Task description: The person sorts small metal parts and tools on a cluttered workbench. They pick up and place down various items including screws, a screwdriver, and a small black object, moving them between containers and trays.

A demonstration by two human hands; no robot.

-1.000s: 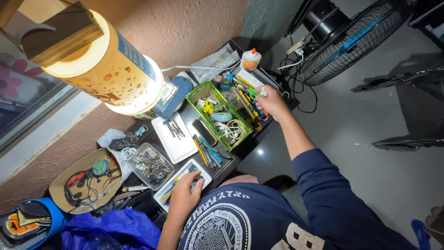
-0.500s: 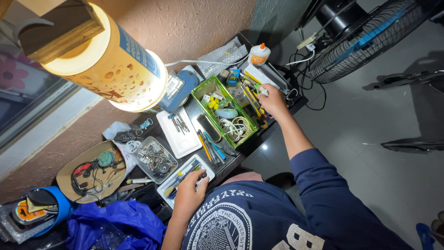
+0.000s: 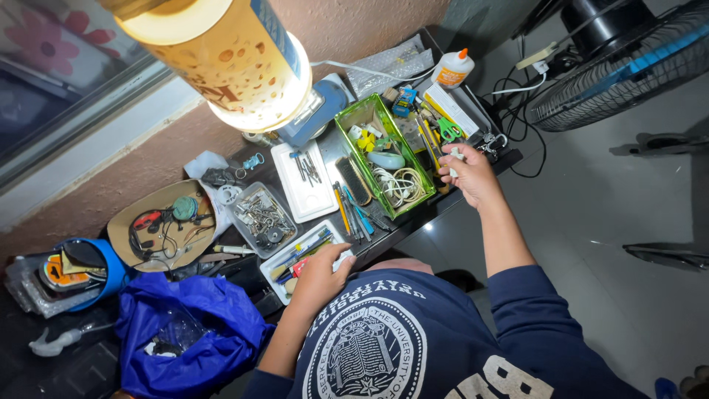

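Landmark: green tray (image 3: 410,144) on dark bench (image 3: 413,229), below lit lamp shade (image 3: 229,55).

Green tray contents: coiled pale cord (image 3: 399,185), black brush (image 3: 357,181), pale oval item, small yellow and white pieces toward far end.

Right hand (image 3: 469,174) just beside green tray's right wall, fingers curled about a small white object (image 3: 456,154); grip closed on it, object mostly hidden. Green-handled scissors (image 3: 448,131) and flat white box (image 3: 450,109) just beyond that hand. White glue bottle (image 3: 452,70) with orange cap upright past far end of green tray.

Loose pens and tools (image 3: 353,214) on bench directly against left wall of green tray. Further left of green tray, white lidless tray (image 3: 304,199) with a few metal bits. Beyond that, clear box (image 3: 244,207) full of small metal hardware.

Left hand (image 3: 321,277) near side of green tray, resting on edge of long white tray (image 3: 275,260) holding pens and slim tools; fingers bent over a small white item at tray corner, hold on it not clear.

Well left of green tray: cardboard dish (image 3: 122,233) with red and black wires and a round green part; blue tub (image 3: 114,266) with orange and dark items; blue plastic bag (image 3: 199,329) with clear wrapping inside.
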